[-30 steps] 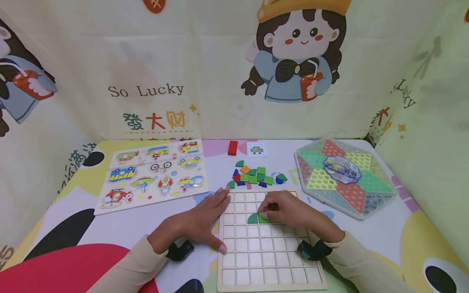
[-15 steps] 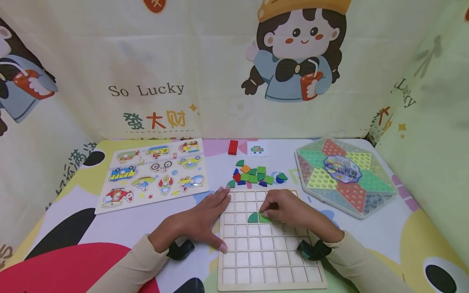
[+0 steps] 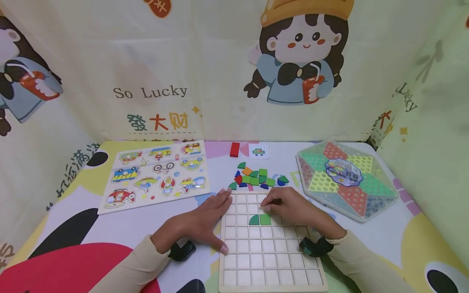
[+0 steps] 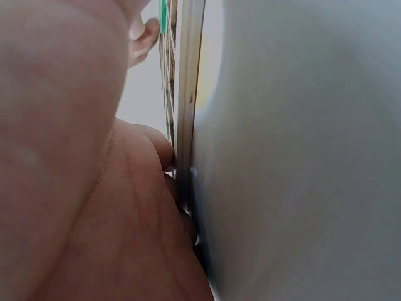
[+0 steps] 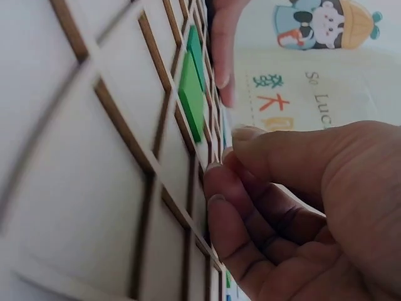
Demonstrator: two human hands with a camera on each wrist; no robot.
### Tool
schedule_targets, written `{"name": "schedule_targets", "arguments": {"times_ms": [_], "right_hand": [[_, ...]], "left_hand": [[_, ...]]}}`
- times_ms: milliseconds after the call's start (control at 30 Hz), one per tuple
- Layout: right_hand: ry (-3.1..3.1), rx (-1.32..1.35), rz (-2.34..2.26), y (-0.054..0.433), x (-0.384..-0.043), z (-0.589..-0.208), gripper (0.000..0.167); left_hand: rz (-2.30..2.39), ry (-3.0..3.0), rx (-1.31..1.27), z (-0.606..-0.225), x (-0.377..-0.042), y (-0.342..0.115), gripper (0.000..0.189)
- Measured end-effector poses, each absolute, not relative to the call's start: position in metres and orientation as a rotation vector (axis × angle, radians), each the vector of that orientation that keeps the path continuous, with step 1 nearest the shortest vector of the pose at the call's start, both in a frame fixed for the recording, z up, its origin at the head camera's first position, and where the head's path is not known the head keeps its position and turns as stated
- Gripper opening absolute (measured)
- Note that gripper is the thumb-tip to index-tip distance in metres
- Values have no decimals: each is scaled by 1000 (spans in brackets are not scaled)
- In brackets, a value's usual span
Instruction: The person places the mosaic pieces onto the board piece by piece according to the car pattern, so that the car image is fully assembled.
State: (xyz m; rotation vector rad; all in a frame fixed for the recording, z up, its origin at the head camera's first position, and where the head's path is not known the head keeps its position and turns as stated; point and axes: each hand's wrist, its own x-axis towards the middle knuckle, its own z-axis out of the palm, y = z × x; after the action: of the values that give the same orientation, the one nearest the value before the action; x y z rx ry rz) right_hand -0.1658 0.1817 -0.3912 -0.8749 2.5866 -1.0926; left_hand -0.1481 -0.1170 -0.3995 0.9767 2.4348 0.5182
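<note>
A wooden grid board [image 3: 272, 280] lies on the table. On it, a dark green quarter-circle piece [image 3: 254, 220] and a light green square tile [image 3: 265, 219] sit side by side in neighbouring cells. My left hand [image 3: 199, 221] rests at the board's left edge, fingers spread and thumb on the frame. Just above the square tile hovers my right hand [image 3: 289, 205], its fingers loosely bent and holding nothing. The right wrist view shows a small gap between thumb and fingertips, with the square tile [image 5: 192, 99] lying apart from them.
Beyond the board lies a pile of coloured pieces [image 3: 254, 181], with a red block [image 3: 235, 149] and a small pattern card [image 3: 258, 151] behind it. A vehicle puzzle board [image 3: 154, 177] is at left, a hexagonal checkers box [image 3: 346, 179] at right. A printed cloth [image 3: 220, 61] hangs behind.
My right hand has let go of the light green square tile and drawn back slightly from it, leaving it beside the quarter-circle. The left hand stays at the board's edge.
</note>
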Motion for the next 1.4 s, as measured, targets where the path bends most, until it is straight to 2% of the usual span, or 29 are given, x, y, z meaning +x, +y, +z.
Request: {"name": "schedule_targets", "arguments": {"times_ms": [567, 1100, 1400], "right_hand": [[2826, -717, -1188, 211, -202, -383, 12], [2916, -544, -1220, 229, -216, -403, 17], [2897, -648, -1069, 228, -219, -404, 20]], "left_hand": [[506, 2436, 966, -401, -148, -118, 124], [511, 2430, 958, -400, -149, -116, 123], [501, 2437, 944, -399, -147, -116, 123]]}}
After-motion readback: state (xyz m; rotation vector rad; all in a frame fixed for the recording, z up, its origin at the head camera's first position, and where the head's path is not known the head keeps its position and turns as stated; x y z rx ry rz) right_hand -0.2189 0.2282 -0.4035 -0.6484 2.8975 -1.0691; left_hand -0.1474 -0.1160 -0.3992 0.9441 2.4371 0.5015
